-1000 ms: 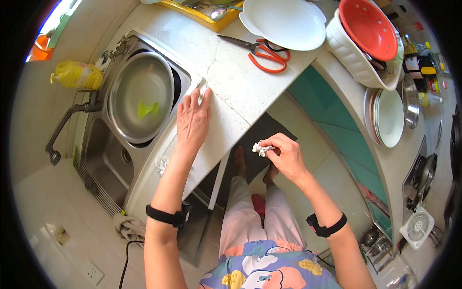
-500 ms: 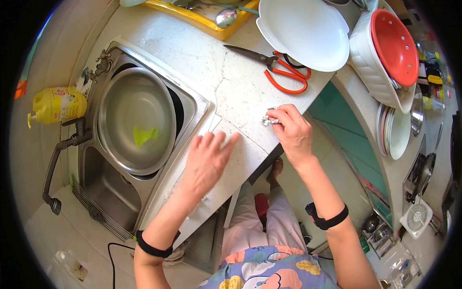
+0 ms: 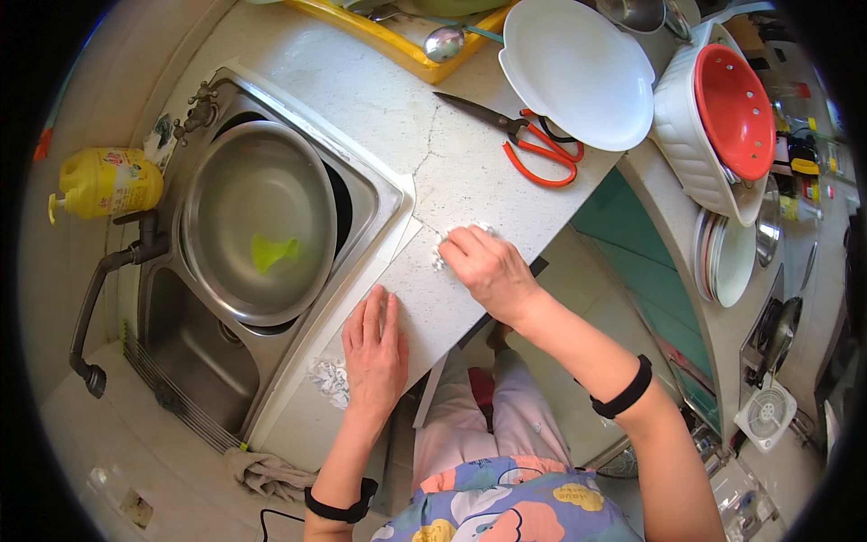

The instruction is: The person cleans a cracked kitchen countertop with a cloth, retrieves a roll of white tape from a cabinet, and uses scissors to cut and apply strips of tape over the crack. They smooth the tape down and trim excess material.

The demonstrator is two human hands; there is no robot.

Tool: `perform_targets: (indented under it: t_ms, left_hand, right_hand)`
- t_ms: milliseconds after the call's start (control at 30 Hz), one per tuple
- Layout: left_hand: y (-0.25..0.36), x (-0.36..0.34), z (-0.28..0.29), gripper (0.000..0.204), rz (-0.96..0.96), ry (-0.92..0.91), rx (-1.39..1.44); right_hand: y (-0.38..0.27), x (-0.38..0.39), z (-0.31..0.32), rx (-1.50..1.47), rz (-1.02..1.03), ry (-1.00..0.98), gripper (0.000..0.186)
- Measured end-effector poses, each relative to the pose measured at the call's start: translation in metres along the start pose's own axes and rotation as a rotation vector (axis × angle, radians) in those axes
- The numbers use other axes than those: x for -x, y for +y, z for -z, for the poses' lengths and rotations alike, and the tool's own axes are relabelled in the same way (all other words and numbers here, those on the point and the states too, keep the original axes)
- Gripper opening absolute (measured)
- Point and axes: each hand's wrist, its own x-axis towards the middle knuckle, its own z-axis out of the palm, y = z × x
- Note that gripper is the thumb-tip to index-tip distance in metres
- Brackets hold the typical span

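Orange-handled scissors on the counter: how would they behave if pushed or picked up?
The scissors lie flat and slightly open on the stone counter, so they would probably slide, not roll. They look rigid metal; blades may pivot when lifted. Loop handles likely give easy grip.

Right hand covers most of a small whitish wad pressed on the countertop; what the wad is cannot be told, nor how the fingers grip it. Yellow tray and spoon are cut off by the top edge. Stacked plates on the lower shelf are partly hidden by the counter's edge; items at far right are too small and warped to identify.
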Motion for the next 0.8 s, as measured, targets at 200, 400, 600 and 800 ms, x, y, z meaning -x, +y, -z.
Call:
perform_targets:
  t_ms: [200, 400, 600, 800]
  left_hand:
    - [0.010, 0.009, 0.001, 0.062, -0.014, -0.020, 0.001]
    - [0.027, 0.032, -0.006, 0.061, -0.005, -0.043, 0.052]
    - [0.037, 0.061, -0.008, 0.058, 0.030, -0.016, 0.041]
    - [0.054, 0.081, -0.020, 0.054, 0.024, 0.024, 0.074]
  right_hand:
    - [0.003, 0.038, 0.024, -0.004, -0.026, -0.193, 0.008]
    - [0.005, 0.015, 0.008, -0.108, -0.087, 0.035, 0.013]
    - [0.004, 0.091, 0.022, -0.124, -0.082, -0.034, 0.009]
    - [0.011, 0.189, 0.026, -0.336, -0.404, -0.097, 0.019]
